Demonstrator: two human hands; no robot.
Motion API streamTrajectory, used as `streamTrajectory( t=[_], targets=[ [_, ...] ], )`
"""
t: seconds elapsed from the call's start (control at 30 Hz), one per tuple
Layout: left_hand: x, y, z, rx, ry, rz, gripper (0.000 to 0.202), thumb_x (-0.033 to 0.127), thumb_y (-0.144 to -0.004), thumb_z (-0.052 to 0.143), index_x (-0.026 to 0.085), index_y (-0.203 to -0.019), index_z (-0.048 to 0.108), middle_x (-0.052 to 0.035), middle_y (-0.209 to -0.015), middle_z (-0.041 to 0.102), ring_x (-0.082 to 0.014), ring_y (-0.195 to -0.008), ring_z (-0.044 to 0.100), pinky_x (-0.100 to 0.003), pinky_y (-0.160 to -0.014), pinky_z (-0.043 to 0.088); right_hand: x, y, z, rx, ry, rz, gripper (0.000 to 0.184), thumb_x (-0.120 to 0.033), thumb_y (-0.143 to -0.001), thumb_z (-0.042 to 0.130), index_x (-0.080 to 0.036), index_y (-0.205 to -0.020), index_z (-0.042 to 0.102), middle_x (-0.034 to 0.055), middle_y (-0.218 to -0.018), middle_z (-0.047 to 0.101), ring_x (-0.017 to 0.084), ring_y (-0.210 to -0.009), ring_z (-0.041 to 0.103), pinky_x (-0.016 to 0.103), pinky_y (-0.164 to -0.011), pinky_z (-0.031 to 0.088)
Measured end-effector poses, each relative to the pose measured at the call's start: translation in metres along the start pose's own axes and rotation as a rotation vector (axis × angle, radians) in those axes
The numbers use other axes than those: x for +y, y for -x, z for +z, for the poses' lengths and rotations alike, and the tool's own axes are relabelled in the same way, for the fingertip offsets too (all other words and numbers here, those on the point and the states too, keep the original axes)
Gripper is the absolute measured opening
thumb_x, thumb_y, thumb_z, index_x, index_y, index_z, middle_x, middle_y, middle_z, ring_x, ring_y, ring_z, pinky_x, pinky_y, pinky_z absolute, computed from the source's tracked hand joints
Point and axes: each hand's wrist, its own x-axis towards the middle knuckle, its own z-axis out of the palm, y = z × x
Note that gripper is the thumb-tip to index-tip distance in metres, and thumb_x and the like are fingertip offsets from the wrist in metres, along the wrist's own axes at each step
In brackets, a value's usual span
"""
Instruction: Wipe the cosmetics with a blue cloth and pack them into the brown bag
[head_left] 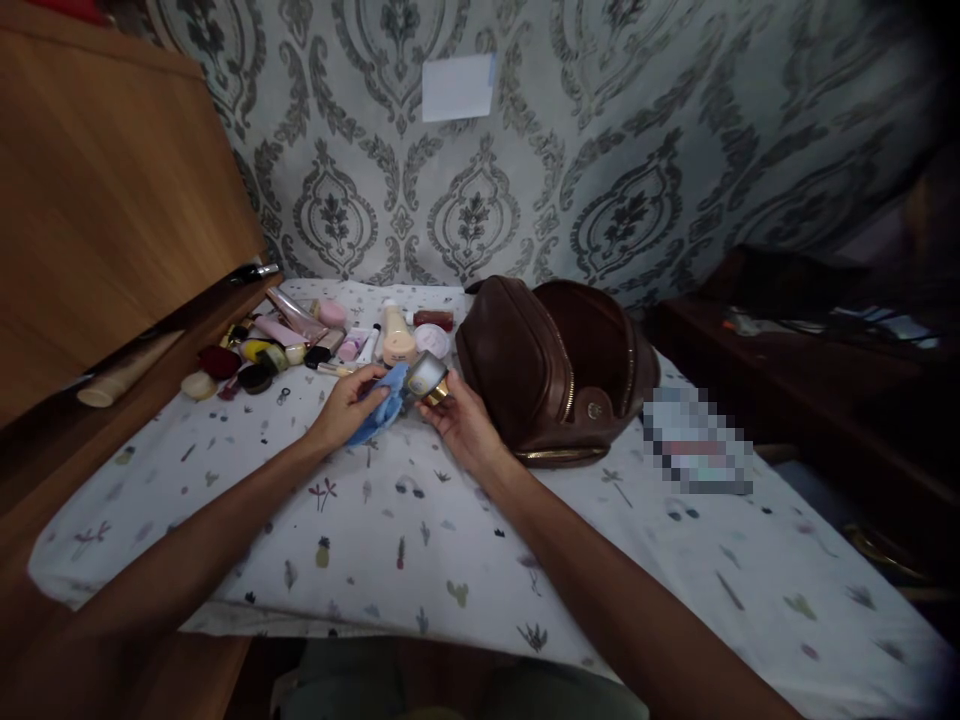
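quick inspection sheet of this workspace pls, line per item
surface: white printed cloth covering the table
things in hand: small jar and blue cloth, held close together
clutter: cosmetics pile at back left; brown bag right of the hands
hands: left hand grips the blue cloth; right hand grips the small jar
cables: nothing seen
surroundings: patterned wallpaper with a paper note; wooden panel at left

You have two hands in view, your left hand (349, 400) and right hand (461, 420), plus one blue cloth (379, 412) and one small jar (427, 378). Count one brown bag (555, 365), one white note (457, 87), one long tube (127, 370), and a spread of small cosmetics (289, 330) too crowded to number
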Motion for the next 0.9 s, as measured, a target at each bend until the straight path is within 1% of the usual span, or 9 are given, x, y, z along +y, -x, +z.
streamTrajectory(
  t=[0.1, 0.17, 0.27, 0.37, 0.53, 0.67, 0.77, 0.83, 0.9],
  targets=[
    [0.001, 0.003, 0.006, -0.024, 0.133, -0.070, 0.034, 0.045, -0.078, 0.074, 0.018, -0.093, 0.060, -0.0020, -0.089, 0.065, -0.0154, -0.080, 0.060, -0.027, -0.077, 0.049, -0.001, 0.001, 0.002, -0.008, -0.012, -0.015, 0.038, -0.048, -0.066, 0.086, -0.022, -0.082, 0.064, -0.0012, -0.080, 0.073, 0.014, -0.075, 0.068, 0.026, -0.069, 0.060],
    [0.002, 0.004, 0.009, -0.046, 0.182, -0.108, 0.038, 0.048, -0.077, 0.075, 0.019, -0.091, 0.055, -0.0017, -0.087, 0.064, -0.0149, -0.079, 0.060, -0.028, -0.075, 0.049, 0.000, 0.002, 0.003, -0.015, -0.015, -0.042, 0.040, -0.045, -0.063, 0.088, -0.023, -0.084, 0.062, -0.0027, -0.081, 0.072, 0.014, -0.076, 0.068, 0.027, -0.072, 0.060],
    [0.004, 0.006, 0.011, -0.059, 0.171, -0.131, 0.039, 0.049, -0.077, 0.074, 0.019, -0.084, 0.050, 0.0004, -0.079, 0.060, -0.0131, -0.071, 0.057, -0.026, -0.069, 0.046, 0.001, 0.002, 0.003, -0.033, -0.010, -0.082, 0.045, -0.042, -0.060, 0.090, -0.025, -0.087, 0.057, -0.0049, -0.082, 0.071, 0.012, -0.075, 0.067, 0.028, -0.076, 0.058],
    [0.006, 0.006, 0.011, -0.050, 0.128, -0.112, 0.039, 0.049, -0.077, 0.074, 0.020, -0.079, 0.049, 0.0015, -0.075, 0.057, -0.0123, -0.069, 0.054, -0.025, -0.067, 0.044, 0.003, 0.000, 0.002, -0.045, 0.061, -0.114, 0.047, -0.042, -0.063, 0.087, -0.026, -0.094, 0.056, -0.0042, -0.085, 0.069, 0.013, -0.078, 0.067, 0.029, -0.077, 0.057],
    [0.011, 0.007, 0.013, -0.035, 0.086, -0.084, 0.036, 0.047, -0.076, 0.074, 0.018, -0.082, 0.053, 0.0002, -0.078, 0.058, -0.0133, -0.073, 0.056, -0.025, -0.071, 0.045, 0.006, -0.002, -0.003, 0.012, 0.286, -0.272, 0.053, -0.040, -0.064, 0.085, -0.027, -0.104, 0.054, -0.0016, -0.097, 0.065, 0.014, -0.080, 0.064, 0.029, -0.073, 0.055],
    [0.016, 0.008, 0.015, 0.030, 0.021, -0.021, 0.028, 0.041, -0.078, 0.072, 0.017, -0.086, 0.059, -0.0011, -0.082, 0.061, -0.0150, -0.079, 0.058, -0.026, -0.077, 0.046, 0.006, -0.002, -0.006, 0.004, 0.476, -0.360, 0.051, -0.034, -0.063, 0.084, -0.025, -0.103, 0.054, 0.0007, -0.104, 0.062, 0.015, -0.082, 0.063, 0.030, -0.077, 0.054],
    [0.018, 0.009, 0.014, 0.099, -0.056, 0.021, 0.026, 0.037, -0.078, 0.070, 0.016, -0.093, 0.064, -0.0031, -0.090, 0.065, -0.0172, -0.086, 0.059, -0.027, -0.082, 0.047, 0.008, 0.000, -0.005, -0.049, 0.546, -0.379, 0.049, -0.028, -0.062, 0.083, -0.025, -0.103, 0.056, 0.0013, -0.107, 0.062, 0.016, -0.084, 0.064, 0.031, -0.079, 0.054],
    [0.020, 0.008, 0.011, 0.132, -0.107, 0.032, 0.028, 0.037, -0.080, 0.067, 0.015, -0.097, 0.067, -0.0040, -0.093, 0.067, -0.0177, -0.087, 0.059, -0.027, -0.081, 0.048, 0.009, 0.002, -0.004, -0.099, 0.589, -0.383, 0.048, -0.025, -0.062, 0.081, -0.025, -0.104, 0.057, 0.0016, -0.107, 0.064, 0.016, -0.085, 0.064, 0.032, -0.081, 0.054],
    [0.021, 0.008, 0.009, 0.154, -0.150, 0.033, 0.030, 0.038, -0.083, 0.063, 0.015, -0.100, 0.069, -0.0037, -0.092, 0.067, -0.0170, -0.083, 0.059, -0.026, -0.076, 0.048, 0.009, 0.005, -0.002, -0.138, 0.649, -0.396, 0.048, -0.023, -0.064, 0.080, -0.025, -0.106, 0.059, 0.0015, -0.105, 0.064, 0.017, -0.084, 0.064, 0.033, -0.083, 0.054]
  ],
)
